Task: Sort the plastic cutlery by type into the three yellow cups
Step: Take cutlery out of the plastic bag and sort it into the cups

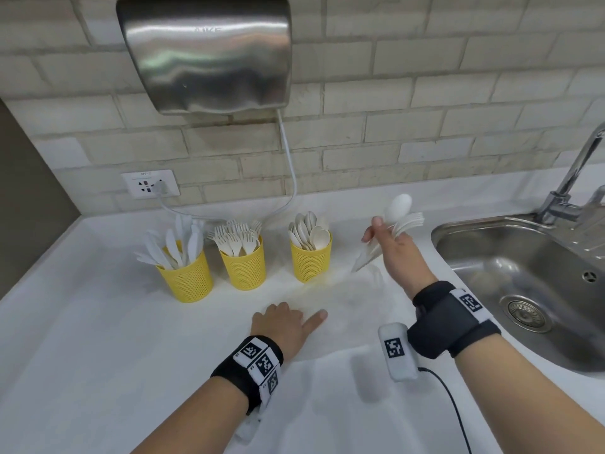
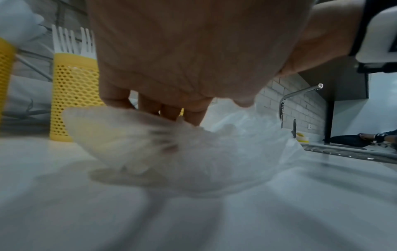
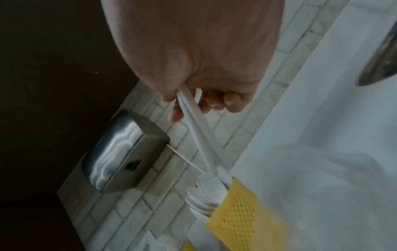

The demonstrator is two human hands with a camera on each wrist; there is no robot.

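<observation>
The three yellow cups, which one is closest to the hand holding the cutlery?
The right-hand cup, the one full of spoons. It stands just left of the right hand; the fork cup and knife cup stand farther left.

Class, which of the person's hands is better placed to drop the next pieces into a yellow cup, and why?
Right. The right hand already grips a cutlery bundle beside the spoon cup; the left hand rests on the counter.

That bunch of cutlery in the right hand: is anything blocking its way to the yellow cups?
Nothing visible: the right hand holds the cutlery above bare counter, right of the spoon cup.
</observation>
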